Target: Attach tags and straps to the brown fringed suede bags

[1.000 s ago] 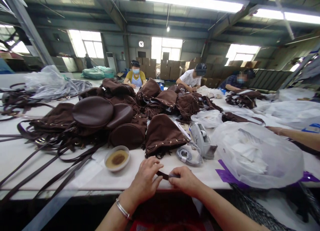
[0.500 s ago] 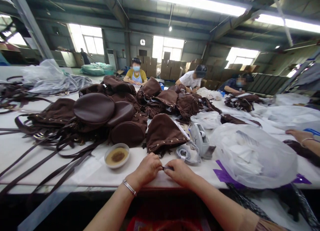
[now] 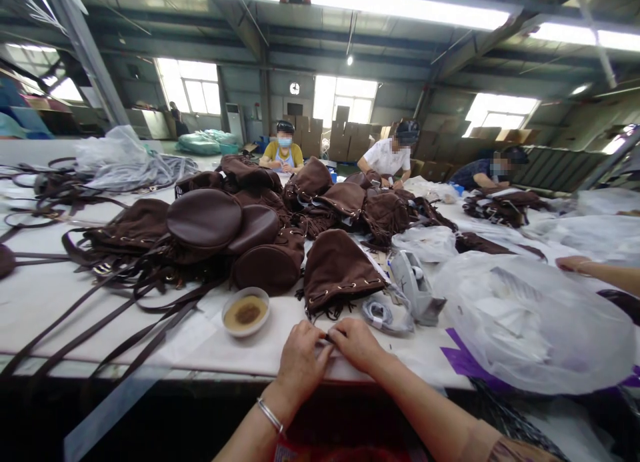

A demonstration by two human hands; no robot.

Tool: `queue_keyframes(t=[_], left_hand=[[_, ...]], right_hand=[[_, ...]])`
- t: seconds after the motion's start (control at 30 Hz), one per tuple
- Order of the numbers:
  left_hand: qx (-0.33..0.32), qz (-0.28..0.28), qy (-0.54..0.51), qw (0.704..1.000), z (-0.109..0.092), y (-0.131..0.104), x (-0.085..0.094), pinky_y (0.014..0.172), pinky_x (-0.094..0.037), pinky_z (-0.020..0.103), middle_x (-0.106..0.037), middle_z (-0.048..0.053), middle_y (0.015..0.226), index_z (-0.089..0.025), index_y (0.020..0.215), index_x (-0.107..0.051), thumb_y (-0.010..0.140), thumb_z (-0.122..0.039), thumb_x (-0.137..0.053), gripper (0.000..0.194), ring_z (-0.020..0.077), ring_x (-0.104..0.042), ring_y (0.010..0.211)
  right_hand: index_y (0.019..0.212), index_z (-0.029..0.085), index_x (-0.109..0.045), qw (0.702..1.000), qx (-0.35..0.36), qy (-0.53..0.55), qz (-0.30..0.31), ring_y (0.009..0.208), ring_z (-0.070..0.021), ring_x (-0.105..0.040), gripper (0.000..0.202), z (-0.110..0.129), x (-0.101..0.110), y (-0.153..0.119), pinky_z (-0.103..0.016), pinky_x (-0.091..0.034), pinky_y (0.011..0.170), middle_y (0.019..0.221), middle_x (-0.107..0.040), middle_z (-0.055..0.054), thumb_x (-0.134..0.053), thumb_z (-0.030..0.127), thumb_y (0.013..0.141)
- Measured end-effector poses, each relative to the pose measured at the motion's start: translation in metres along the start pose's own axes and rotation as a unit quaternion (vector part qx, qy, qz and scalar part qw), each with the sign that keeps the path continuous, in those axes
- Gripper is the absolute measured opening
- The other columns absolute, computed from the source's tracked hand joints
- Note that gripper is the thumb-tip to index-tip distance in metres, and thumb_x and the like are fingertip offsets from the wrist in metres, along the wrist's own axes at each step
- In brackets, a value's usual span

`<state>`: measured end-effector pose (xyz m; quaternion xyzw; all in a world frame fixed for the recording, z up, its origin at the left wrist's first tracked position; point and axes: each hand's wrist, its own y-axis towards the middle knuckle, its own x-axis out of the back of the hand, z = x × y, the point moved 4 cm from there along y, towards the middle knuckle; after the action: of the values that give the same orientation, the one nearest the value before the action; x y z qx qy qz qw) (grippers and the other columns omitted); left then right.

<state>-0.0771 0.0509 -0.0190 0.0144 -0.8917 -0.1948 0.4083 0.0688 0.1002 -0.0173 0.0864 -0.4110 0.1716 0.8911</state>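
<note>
A small, dark, narrow piece, its material too little seen to be told, is held near the front edge of a white-topped desk. It is pinched by the nearly closed fingers of the bare right hand; those of the bare left hand are curled towards it, a slight gap left at the thumb, and whether it is gripped there too cannot be told. With so little of it exposed, the piece could be lost from the fingertips and, so close to the edge, dropped off the desk. A round white bowl of yellowish contents with a brown patch is placed near the left hand, beyond it and to its left. By an outward sweep of that hand it might be tipped, and the brown fabric drawstring bag nearby might be stained.
</note>
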Motion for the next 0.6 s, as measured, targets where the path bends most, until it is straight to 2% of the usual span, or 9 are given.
queue_keyframes(t=[0.1,0.2,0.27,0.37,0.43,0.53,0.6], left_hand=[[0.044,-0.005,0.001,0.999,-0.002,0.003,-0.009,0.082,-0.047,0.039,-0.061,0.007,0.090,-0.020,0.085,-0.067,0.083,-0.020,-0.067,0.002,0.0243,-0.057,0.090],[0.071,0.005,-0.006,0.997,-0.002,0.008,-0.013,0.080,-0.047,0.037,-0.062,0.006,0.087,-0.020,0.080,-0.067,0.082,-0.017,-0.065,0.004,0.0225,-0.058,0.087],[0.077,0.022,-0.006,0.997,0.000,0.009,-0.015,0.080,-0.046,0.036,-0.062,0.005,0.084,-0.019,0.076,-0.066,0.083,-0.015,-0.063,0.009,0.0215,-0.058,0.085],[0.074,0.032,0.003,0.997,0.007,0.011,-0.012,0.081,-0.046,0.035,-0.061,0.005,0.084,-0.018,0.073,-0.064,0.082,-0.010,-0.060,0.013,0.0213,-0.057,0.086],[0.074,0.012,0.013,0.997,0.015,0.013,-0.005,0.087,-0.047,0.036,-0.060,0.008,0.092,-0.017,0.076,-0.064,0.082,-0.008,-0.059,0.013,0.0224,-0.057,0.092],[0.085,-0.016,0.018,0.996,0.031,0.018,0.006,0.099,-0.044,0.040,-0.057,0.013,0.115,-0.017,0.077,-0.064,0.082,-0.006,-0.058,0.013,0.0252,-0.055,0.109],[0.078,-0.001,0.009,0.997,0.039,0.025,0.011,0.102,-0.042,0.038,-0.056,0.013,0.121,-0.017,0.076,-0.063,0.083,-0.005,-0.056,0.016,0.0247,-0.055,0.115]], right_hand=[[0.070,0.015,-0.069,0.999,0.004,0.042,-0.002,0.071,-0.0181,-0.057,0.041,-0.001,-0.002,0.002,-0.029,-0.039,0.067,0.071,-0.067,-0.005,-0.042,0.034,0.095],[0.105,0.013,-0.070,0.988,0.005,0.152,-0.016,0.092,-0.0219,-0.063,0.040,-0.006,0.001,-0.001,-0.032,-0.046,0.082,0.100,-0.072,-0.010,-0.044,0.041,0.094],[0.117,0.012,-0.066,0.979,-0.001,0.200,-0.035,0.102,-0.0246,-0.063,0.044,-0.010,0.006,-0.006,-0.036,-0.046,0.091,0.111,-0.070,-0.012,-0.047,0.044,0.093],[0.109,0.012,-0.069,0.989,0.016,0.136,-0.057,0.103,-0.0261,-0.062,0.040,-0.014,0.020,-0.019,-0.039,-0.046,0.094,0.107,-0.070,-0.013,-0.048,0.042,0.092],[0.106,0.012,-0.069,0.995,0.040,0.064,-0.061,0.103,-0.0263,-0.060,0.036,-0.016,0.031,-0.031,-0.040,-0.045,0.095,0.106,-0.068,-0.014,-0.050,0.038,0.091],[0.111,0.013,-0.069,0.998,0.050,-0.017,-0.034,0.107,-0.0273,-0.059,0.035,-0.021,0.044,-0.054,-0.041,-0.043,0.099,0.112,-0.066,-0.015,-0.055,0.037,0.089],[0.114,0.014,-0.068,0.998,0.035,-0.053,-0.008,0.109,-0.0279,-0.058,0.037,-0.025,0.048,-0.068,-0.041,-0.043,0.100,0.116,-0.065,-0.015,-0.059,0.037,0.087]])
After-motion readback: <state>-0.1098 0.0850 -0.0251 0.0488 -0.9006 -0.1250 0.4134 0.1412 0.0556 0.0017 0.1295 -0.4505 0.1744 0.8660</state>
